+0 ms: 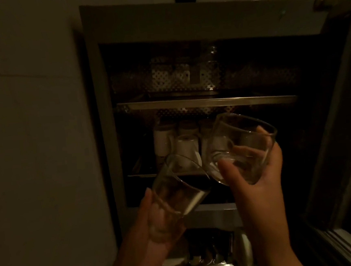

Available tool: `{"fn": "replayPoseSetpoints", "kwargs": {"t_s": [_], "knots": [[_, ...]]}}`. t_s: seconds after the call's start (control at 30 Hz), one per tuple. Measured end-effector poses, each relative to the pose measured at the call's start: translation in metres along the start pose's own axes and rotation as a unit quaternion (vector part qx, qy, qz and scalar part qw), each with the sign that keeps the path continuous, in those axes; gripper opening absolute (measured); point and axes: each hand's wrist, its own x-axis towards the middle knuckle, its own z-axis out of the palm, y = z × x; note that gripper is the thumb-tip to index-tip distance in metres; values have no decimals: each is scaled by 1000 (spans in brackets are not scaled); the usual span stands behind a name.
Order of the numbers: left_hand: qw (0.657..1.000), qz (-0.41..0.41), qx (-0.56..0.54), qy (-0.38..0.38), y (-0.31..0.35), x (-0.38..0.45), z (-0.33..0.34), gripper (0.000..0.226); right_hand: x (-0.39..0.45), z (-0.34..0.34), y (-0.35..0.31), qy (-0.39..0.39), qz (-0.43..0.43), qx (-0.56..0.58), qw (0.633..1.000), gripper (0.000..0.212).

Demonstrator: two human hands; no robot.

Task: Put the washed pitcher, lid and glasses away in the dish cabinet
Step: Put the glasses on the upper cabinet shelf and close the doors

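Head view shows us our left hand gripping one clear glass and our right hand gripping another glass, both tilted before the open dish cabinet, near its lower shelf of white cups.

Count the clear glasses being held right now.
2: one glass in the left hand, one glass in the right hand, both before the open cabinet. Others may sit hidden inside.
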Motion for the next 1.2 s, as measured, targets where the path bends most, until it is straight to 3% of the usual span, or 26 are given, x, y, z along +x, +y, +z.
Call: {"fn": "replayPoseSetpoints", "kwargs": {"t_s": [0.2, 0.43, 0.57, 0.73, 0.9, 0.97, 1.1, 1.2], "knots": [[994, 69, 81, 0, 29, 15, -1, 88, 30, -17, -1, 59, 5, -27, 998, 85], [973, 193, 125, 25, 53, 24, 21, 107, 72, -33, -7, 74, -86, -53, 992, 76], [954, 261, 147, 34, 59, 32, 35, 103, 83, -39, -3, 69, -100, -79, 989, 76], [924, 337, 175, 49, 59, 41, 43, 82, 95, -45, 6, 76, -100, -42, 991, 81], [909, 357, 204, 77, 53, 50, 51, 120, 99, -50, 15, 69, -112, -60, 989, 82], [908, 359, 198, 81, 48, 55, 52, 122, 98, -53, 19, 76, -121, -83, 986, 84], [902, 374, 193, 97, 40, 65, 56, 115, 103, -62, 25, 72, -142, -125, 979, 76], [892, 395, 194, 101, 35, 71, 59, 97, 106, -68, 27, 69, -149, -130, 978, 77]]}}
